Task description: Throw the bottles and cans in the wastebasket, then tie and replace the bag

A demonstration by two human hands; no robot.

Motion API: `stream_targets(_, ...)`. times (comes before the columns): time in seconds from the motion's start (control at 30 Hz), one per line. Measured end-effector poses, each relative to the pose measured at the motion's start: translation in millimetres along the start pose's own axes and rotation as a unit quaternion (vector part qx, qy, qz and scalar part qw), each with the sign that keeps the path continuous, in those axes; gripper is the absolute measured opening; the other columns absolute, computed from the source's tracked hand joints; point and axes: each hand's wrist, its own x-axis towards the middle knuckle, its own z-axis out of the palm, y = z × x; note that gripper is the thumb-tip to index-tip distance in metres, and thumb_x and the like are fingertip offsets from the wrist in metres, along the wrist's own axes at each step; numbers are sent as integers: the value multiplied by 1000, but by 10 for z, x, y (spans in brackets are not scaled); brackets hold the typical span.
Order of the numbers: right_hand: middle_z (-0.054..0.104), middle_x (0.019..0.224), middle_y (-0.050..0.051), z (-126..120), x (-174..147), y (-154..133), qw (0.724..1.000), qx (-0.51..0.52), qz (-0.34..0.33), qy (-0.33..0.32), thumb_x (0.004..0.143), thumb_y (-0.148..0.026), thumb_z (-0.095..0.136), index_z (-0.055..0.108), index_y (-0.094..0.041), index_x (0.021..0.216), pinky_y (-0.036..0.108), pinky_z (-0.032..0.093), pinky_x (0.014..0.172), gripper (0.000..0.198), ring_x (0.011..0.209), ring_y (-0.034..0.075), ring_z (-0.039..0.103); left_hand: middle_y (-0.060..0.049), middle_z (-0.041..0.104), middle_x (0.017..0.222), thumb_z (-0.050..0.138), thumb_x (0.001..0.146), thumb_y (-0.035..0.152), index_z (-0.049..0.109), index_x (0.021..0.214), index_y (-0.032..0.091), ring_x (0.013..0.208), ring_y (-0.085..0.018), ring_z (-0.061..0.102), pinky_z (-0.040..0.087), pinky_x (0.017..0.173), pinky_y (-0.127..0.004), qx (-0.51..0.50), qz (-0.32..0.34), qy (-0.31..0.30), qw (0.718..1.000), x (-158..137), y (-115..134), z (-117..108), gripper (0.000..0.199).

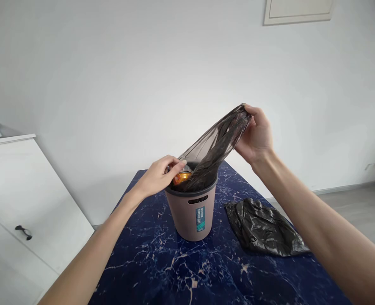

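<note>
A pinkish-beige trash bin point(187, 218) with a dark rim and a teal label stands upright on the table. Inside it sits a black, see-through garbage bag point(217, 146), its upper part stretched out toward the upper right. My right hand point(257, 133) grips that raised end, well above the rim. At the bin's left rim, my left hand point(164, 171) pinches the bag's edge between thumb and fingers; part of the grip is hidden. Just beside the left thumb, an orange can point(183, 176) shows in the bin's mouth, with something clear and shiny behind it.
Right of the bin, a folded black plastic bag point(265, 228) lies on the dark blue marbled table point(187, 271), partly behind my right forearm. A white cabinet point(25, 186) with a black handle stands at left. Behind the table rises a pale wall point(127, 84).
</note>
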Motion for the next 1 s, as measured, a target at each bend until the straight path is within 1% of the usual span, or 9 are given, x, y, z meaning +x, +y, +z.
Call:
stream_targets(0.1,50,75,-2,25,55,-5,998,-57,-13,-4,80,-45,75,46,-28,75,36,59,74,34,77,19,60,-11,67,120,73,84,71,65,120,23,101,-27,65,56,82,-40,-4,56,-18,998,-92,234,94,61)
stream_targets(0.17,50,76,0,32,83,-21,996,-85,-25,-5,80,-48,74,43,-28,74,39,58,73,36,80,21,61,-13,64,124,83,78,65,66,122,21,111,-31,63,56,90,-46,50,86,17,995,-116,342,194,64)
stream_targets(0.27,49,74,0,-14,117,-60,995,-93,-39,-6,81,-48,73,41,-29,72,41,57,72,39,79,23,60,-11,67,116,68,97,43,71,106,20,111,-29,63,55,96,-48,76,115,76,987,-122,369,272,25)
stream_targets(0.3,49,74,0,-46,128,-74,995,-89,-42,-6,81,-48,74,41,-28,71,41,57,72,39,79,23,60,-10,68,112,63,101,38,72,101,20,107,-27,64,56,94,-46,65,110,88,988,-126,343,265,20)
stream_targets(0.57,55,74,1,-299,188,-122,996,6,-71,47,76,-39,78,52,-30,69,45,58,73,29,81,24,61,-7,74,106,57,105,44,75,102,22,99,-23,69,55,84,-34,-22,43,96,994,-274,-45,63,28)
stream_targets(0.7,56,79,2,-337,163,-110,997,-5,-56,50,75,-40,78,51,-30,69,42,58,75,30,86,24,62,-4,73,91,51,107,41,69,98,21,82,-19,66,49,72,-27,-18,20,211,977,-219,-146,63,29)
stream_targets(0.87,60,89,2,-366,86,-102,998,-51,-24,35,75,-44,77,48,-28,70,38,57,74,33,96,25,64,2,51,68,45,109,44,57,86,23,61,-14,48,40,60,-27,-5,19,359,933,0,-105,63,33)
stream_targets(0.93,64,96,3,-344,28,-96,998,-62,-5,27,76,-44,76,49,-28,73,39,58,78,32,104,25,65,2,50,69,42,110,47,54,87,24,61,-15,46,40,59,-28,-8,38,412,910,47,-20,50,35)
stream_targets(1.0,65,98,3,-318,-37,-87,997,-80,17,5,77,-47,76,50,-28,76,40,58,81,33,108,26,66,2,50,71,42,110,50,54,86,25,62,-15,47,41,59,-29,-7,94,456,885,41,87,23,37)
